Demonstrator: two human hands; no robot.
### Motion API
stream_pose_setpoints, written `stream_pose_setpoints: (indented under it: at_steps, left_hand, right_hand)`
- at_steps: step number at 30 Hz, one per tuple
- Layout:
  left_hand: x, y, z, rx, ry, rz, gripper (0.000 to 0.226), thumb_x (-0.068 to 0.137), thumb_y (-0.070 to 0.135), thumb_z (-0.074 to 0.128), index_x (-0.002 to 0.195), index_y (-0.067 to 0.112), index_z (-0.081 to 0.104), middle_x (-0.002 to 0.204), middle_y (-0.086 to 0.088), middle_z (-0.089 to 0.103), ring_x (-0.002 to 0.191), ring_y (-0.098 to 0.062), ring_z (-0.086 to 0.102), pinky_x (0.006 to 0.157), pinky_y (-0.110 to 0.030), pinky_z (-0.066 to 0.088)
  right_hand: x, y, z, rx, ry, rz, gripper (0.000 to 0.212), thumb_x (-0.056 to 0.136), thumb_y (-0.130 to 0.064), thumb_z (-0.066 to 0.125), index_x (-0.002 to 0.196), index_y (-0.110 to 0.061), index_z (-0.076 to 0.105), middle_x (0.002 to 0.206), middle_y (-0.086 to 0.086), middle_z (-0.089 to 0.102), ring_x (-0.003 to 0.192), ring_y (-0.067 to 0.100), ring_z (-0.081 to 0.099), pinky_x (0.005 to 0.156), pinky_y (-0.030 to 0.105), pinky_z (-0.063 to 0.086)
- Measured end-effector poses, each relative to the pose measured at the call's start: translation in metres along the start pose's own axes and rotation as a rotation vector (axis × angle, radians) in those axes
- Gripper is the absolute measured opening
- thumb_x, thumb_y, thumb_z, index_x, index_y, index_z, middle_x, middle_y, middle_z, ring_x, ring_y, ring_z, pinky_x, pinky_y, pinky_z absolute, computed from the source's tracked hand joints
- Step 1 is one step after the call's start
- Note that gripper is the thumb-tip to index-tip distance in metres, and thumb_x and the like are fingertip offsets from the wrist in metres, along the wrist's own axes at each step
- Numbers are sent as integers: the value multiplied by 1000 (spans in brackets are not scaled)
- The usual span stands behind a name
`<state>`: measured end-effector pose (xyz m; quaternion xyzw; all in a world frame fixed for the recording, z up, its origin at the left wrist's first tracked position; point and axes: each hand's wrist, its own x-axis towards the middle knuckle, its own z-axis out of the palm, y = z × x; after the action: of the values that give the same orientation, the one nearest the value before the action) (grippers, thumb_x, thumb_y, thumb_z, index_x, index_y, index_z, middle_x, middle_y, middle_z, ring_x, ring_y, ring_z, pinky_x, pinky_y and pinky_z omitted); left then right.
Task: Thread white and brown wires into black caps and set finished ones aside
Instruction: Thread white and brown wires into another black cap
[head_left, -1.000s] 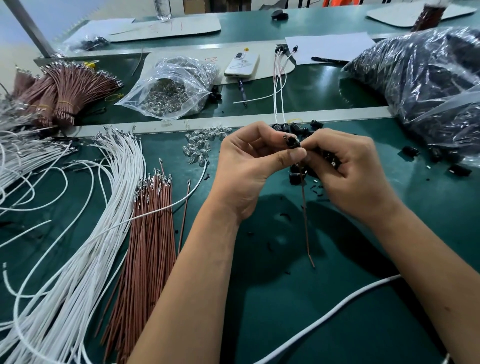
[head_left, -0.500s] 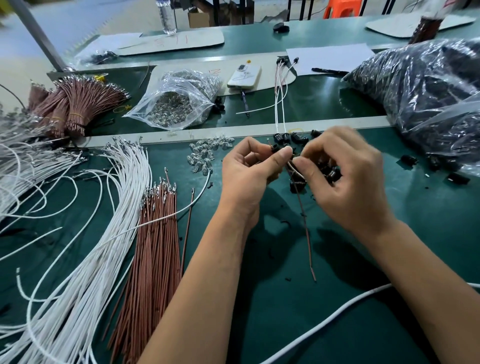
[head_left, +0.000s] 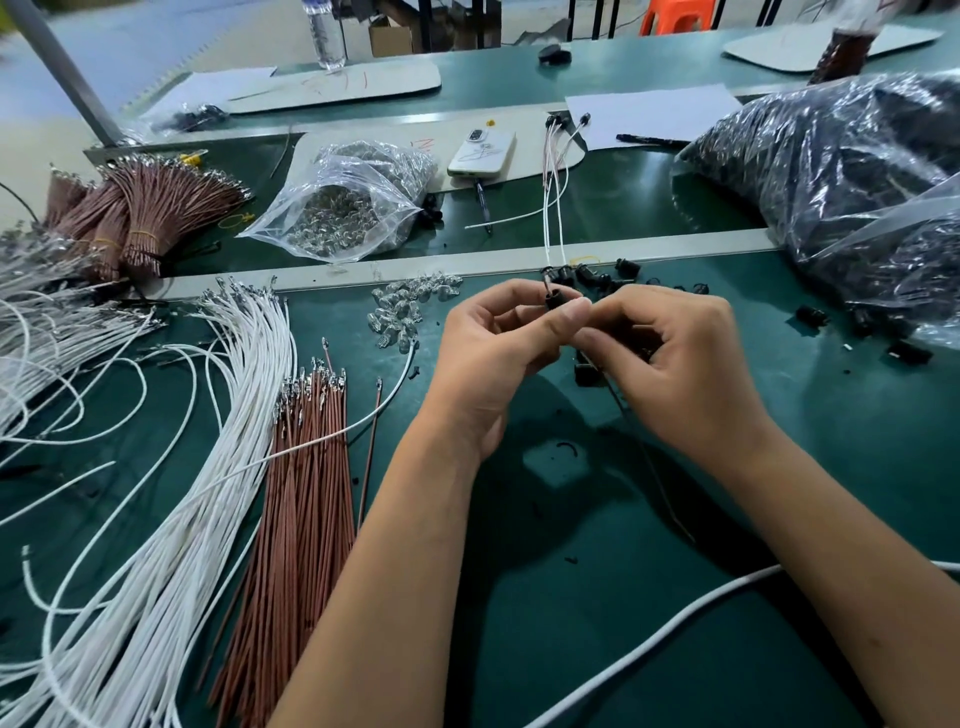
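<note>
Left hand (head_left: 498, 353) and right hand (head_left: 675, 358) meet, fingers pinched.

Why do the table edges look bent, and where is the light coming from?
Head view: the wide-angle lens bows the pale table rail; glare glints off the big crinkled plastic bag of black parts; the left hand and right hand throw dark shadows toward the viewer on the green mat, suggesting light from above and ahead.

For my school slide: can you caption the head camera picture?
Two hands, left hand and right hand, pinch a black cap above a green table.
</note>
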<state>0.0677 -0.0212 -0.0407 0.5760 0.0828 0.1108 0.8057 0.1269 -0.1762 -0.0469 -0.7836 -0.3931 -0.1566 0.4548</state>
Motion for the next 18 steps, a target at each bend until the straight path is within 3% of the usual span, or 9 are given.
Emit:
stream_pose_setpoints:
  at_steps: [3, 5, 8, 11, 18]
  left_hand:
    - [0, 3, -7, -11, -67, 8, 15, 76, 9, 77, 91, 13, 75, 76, 0, 71, 70, -11, 64, 78, -27, 50]
    - [0, 3, -6, 21, -57, 54, 15, 75, 7, 78, 85, 19, 76, 76, 0, 71, 69, -10, 64, 74, -24, 52]
    - [0, 1, -4, 97, -16, 187, 24, 75, -4, 81, 82, 17, 74, 78, -2, 69, 70, -14, 62, 70, -22, 52]
    - [1, 0, -4, 122, -15, 274, 25, 72, -4, 83, 81, 16, 73, 82, -5, 70, 75, -22, 60, 76, -28, 54]
    - [0, 0, 1, 152, -58, 391, 28, 66, -10, 84, 81, 8, 69, 80, -6, 69, 80, -21, 63, 78, -31, 55]
  right_hand:
    - [0, 2, -1, 146, -14, 96, 6, 94, -14, 76, 89, -10, 76, 78, -4, 73, 69, 7, 67, 66, 21, 52]
    - [0, 3, 0, 173, -41, 105, 6, 97, -12, 73, 91, -12, 74, 79, -3, 72, 69, 11, 66, 64, 25, 53]
    - [0, 5, 1, 113, -50, 44, 8, 99, -12, 71, 93, -8, 72, 80, -2, 68, 71, 14, 65, 65, 30, 53]
    - [2, 5, 1, 43, -25, -26, 9, 99, -11, 70, 93, -4, 71, 82, -1, 65, 75, 16, 62, 68, 26, 49]
    - [3, 5, -2, -73, -5, -115, 6, 94, 4, 70, 97, -1, 73, 86, 4, 63, 74, 19, 57, 68, 30, 47]
